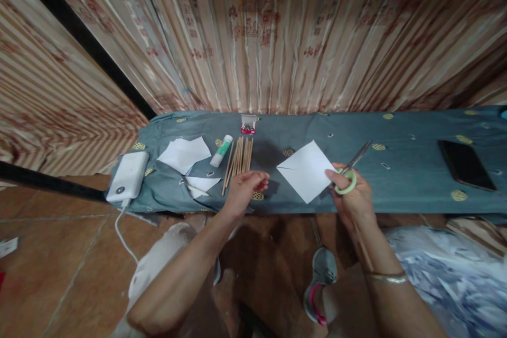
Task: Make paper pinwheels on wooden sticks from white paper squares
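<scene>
My right hand (351, 195) grips green-handled scissors (352, 169) and pinches the corner of a white square paper (307, 170) lying on the blue-grey cloth (412, 169). The scissor blades point up and to the right. My left hand (245, 187) hovers at the cloth's front edge just below a bundle of wooden sticks (238, 157), its fingers curled and apart with nothing in them.
A glue stick (222, 150) and a pile of white paper pieces (184, 156) lie left of the sticks. A white power bank (127, 176) with its cable sits at the cloth's left end. A small red box (248, 124) stands at the back. A black phone (466, 165) rests at right.
</scene>
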